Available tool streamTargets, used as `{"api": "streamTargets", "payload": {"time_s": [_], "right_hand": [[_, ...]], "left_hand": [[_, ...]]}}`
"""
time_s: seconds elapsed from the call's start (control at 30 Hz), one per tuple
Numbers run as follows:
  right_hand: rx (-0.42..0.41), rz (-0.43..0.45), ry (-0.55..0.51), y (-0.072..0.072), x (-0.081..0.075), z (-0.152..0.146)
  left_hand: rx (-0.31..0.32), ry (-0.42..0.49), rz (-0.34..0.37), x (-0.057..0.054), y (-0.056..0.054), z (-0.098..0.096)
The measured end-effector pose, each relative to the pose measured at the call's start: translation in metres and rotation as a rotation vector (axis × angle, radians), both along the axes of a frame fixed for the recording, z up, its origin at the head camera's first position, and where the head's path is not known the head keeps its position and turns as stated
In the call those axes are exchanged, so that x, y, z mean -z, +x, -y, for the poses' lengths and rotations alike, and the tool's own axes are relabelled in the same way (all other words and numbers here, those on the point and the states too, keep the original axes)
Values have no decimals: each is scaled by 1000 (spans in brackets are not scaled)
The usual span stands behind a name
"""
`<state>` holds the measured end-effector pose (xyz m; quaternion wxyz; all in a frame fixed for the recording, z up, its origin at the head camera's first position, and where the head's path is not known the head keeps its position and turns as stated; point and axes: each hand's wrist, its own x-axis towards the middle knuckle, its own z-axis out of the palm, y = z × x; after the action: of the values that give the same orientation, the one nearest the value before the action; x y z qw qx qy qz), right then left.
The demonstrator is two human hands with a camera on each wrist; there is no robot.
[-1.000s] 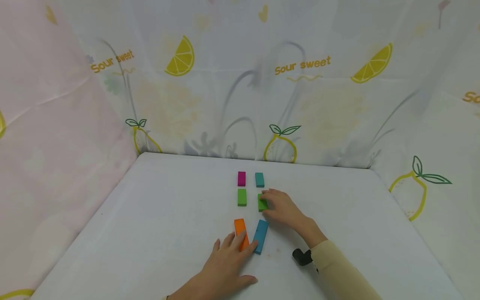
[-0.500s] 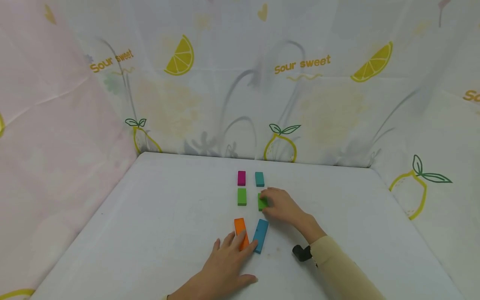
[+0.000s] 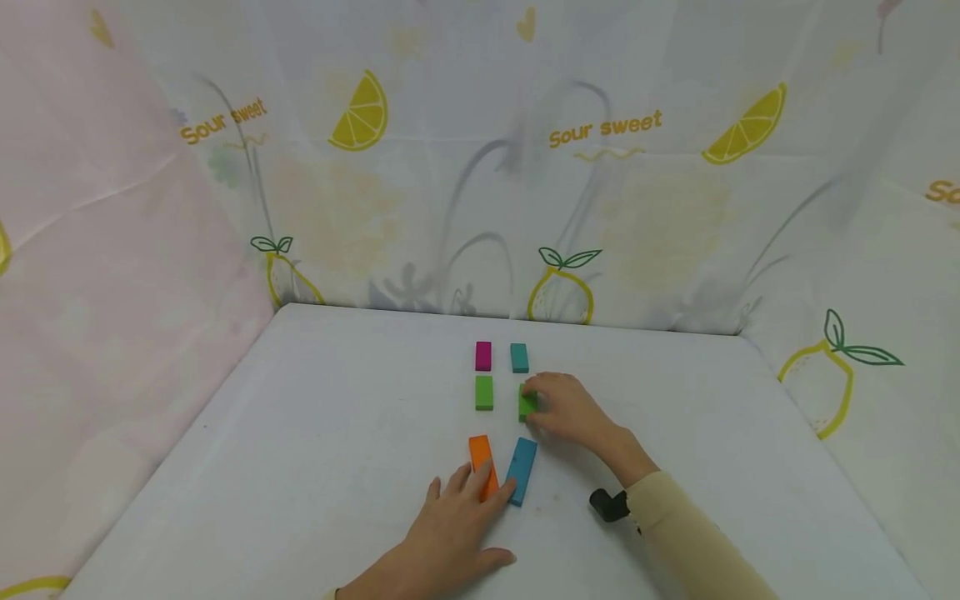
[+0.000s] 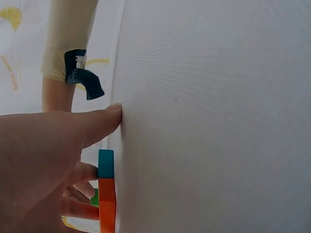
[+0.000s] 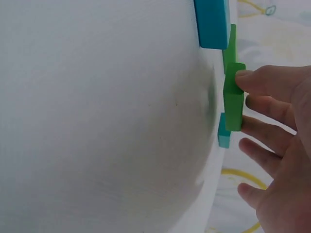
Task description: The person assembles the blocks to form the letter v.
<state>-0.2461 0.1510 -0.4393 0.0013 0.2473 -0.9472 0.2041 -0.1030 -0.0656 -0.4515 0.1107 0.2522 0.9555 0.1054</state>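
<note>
Six small blocks lie in two columns on the white table [image 3: 315, 417]. My right hand [image 3: 543, 404] pinches the right-hand green block [image 3: 526, 403] between thumb and fingers; the right wrist view shows that green block [image 5: 233, 97] held by its ends in my right hand [image 5: 245, 102]. My left hand [image 3: 465, 492] lies flat with straight fingers on the near end of the orange block [image 3: 480, 454]. The blue block [image 3: 522, 468] sits slanted just right of it. In the left wrist view my left hand [image 4: 73, 160] touches the orange block [image 4: 107, 206].
A second green block [image 3: 484, 392], a magenta block [image 3: 483, 356] and a teal block [image 3: 519, 358] lie farther back. Printed lemon cloth [image 3: 600, 183] walls the table at back and right, and pink cloth [image 3: 90, 275] at left. A black camera [image 3: 607, 504] sits on my right wrist.
My right hand has edged slightly away from me with the green block in its pinch. The left hand and the other blocks have stayed put.
</note>
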Motion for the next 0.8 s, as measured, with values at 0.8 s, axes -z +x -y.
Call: {"api": "streamTargets", "payload": {"time_s": [0.8], "right_hand": [[30,-130,-72,17,-6,-10]], "left_hand": [[-2,1,13,-1,-1,0]]}}
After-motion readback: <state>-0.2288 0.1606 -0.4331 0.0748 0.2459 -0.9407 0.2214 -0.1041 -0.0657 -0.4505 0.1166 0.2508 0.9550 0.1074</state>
